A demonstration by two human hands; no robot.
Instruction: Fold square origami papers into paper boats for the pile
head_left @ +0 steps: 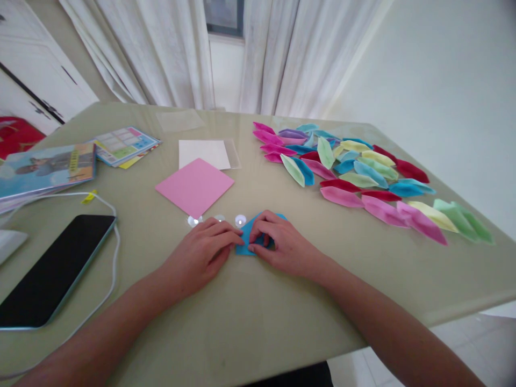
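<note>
A small piece of folded blue paper (245, 249) lies on the table between my two hands. My left hand (205, 251) is at its left edge, closed, with fingers bent together and the fingertips on the paper. From the other side my right hand (284, 243) reaches over it, thumb and forefinger pinched on the paper; the palm and curled fingers hide part of it. Just beyond my left hand lies a flat pink paper square (195, 188), turned with one corner towards me. It overlaps a white sheet (203, 153) in a clear sleeve.
Many folded paper pieces (355, 180) in several colours spread over the right. Small round shiny discs (240, 220) sit by my hands. On the left are a phone (56, 269), a white cable (116, 252), a picture booklet (48, 169) and printed cards (127, 145).
</note>
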